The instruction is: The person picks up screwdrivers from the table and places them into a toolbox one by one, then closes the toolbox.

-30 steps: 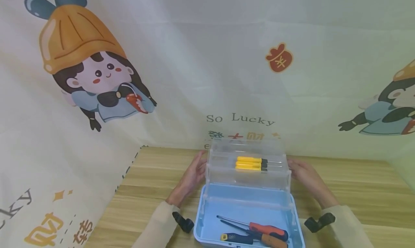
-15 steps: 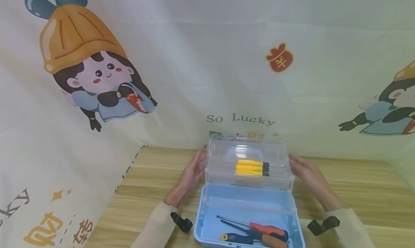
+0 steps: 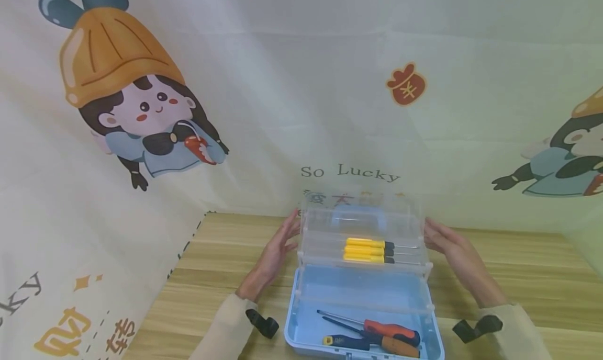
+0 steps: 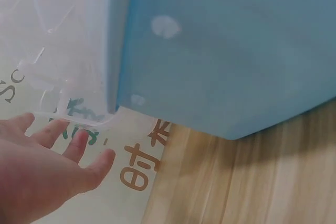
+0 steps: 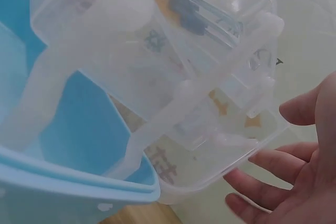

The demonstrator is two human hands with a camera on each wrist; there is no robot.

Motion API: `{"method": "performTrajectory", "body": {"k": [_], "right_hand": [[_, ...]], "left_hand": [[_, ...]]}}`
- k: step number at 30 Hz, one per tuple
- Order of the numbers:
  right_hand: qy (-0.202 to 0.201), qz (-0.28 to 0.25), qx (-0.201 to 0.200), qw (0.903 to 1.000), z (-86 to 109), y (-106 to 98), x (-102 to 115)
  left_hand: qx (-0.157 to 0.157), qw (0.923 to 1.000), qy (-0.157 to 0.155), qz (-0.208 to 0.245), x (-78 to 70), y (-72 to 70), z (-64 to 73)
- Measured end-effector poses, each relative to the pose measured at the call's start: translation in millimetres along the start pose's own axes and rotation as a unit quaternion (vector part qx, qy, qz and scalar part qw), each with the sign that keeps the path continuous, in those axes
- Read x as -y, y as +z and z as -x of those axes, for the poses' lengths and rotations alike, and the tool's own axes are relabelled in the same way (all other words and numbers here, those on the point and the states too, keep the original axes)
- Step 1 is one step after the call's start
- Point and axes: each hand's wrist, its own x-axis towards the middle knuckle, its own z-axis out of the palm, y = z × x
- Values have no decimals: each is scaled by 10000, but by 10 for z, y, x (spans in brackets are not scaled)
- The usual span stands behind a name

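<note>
A light blue toolbox (image 3: 290, 318) stands unfolded on the table, its clear lid (image 3: 316, 220) tipped back. Above the base hangs a clear tray (image 3: 322, 242) carrying yellow-handled screwdrivers (image 3: 365, 250). Inside the base lie a red-handled screwdriver (image 3: 391, 329), an orange-handled one (image 3: 399, 346) and a black-and-yellow tool (image 3: 346, 342). My left hand (image 3: 274, 254) is at the lid's left side, fingers spread and fingertips right at its edge in the left wrist view. My right hand (image 3: 456, 251) is at the right side, fingers loosely extended along the lid's rim (image 5: 231, 167).
A pale printed cloth (image 3: 264, 88) hangs close behind the toolbox and along the left. Wooden tabletop (image 3: 226, 245) shows on both sides of the box. White hinge arms (image 5: 173, 111) link the tray and base.
The tray with yellow screwdrivers has come down and toward me. The lid's angle has shifted. My right hand has moved slightly right; my left hand has stayed near the lid's side.
</note>
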Motion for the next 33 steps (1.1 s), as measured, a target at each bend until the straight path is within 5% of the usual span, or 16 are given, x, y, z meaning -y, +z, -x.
{"method": "performTrajectory", "body": {"k": [16,21,23,30,33], "right_hand": [[-335,-386,20,9987,33,-20,4],[-946,-869,66,9917,26,1,-45],[-1460,-1477,235,9779,20,9,-89],[-2955,-3215,1102,8928,35,19,-205],[-3047,-3412,1122,8821,71,33,-206]], "left_hand": [[172,9980,323,523,-84,-2,-26],[144,9953,578,763,-95,-8,-9],[125,9936,672,894,-95,-11,4],[2,9928,672,993,-106,6,71],[-42,9942,671,843,-115,19,114]]}}
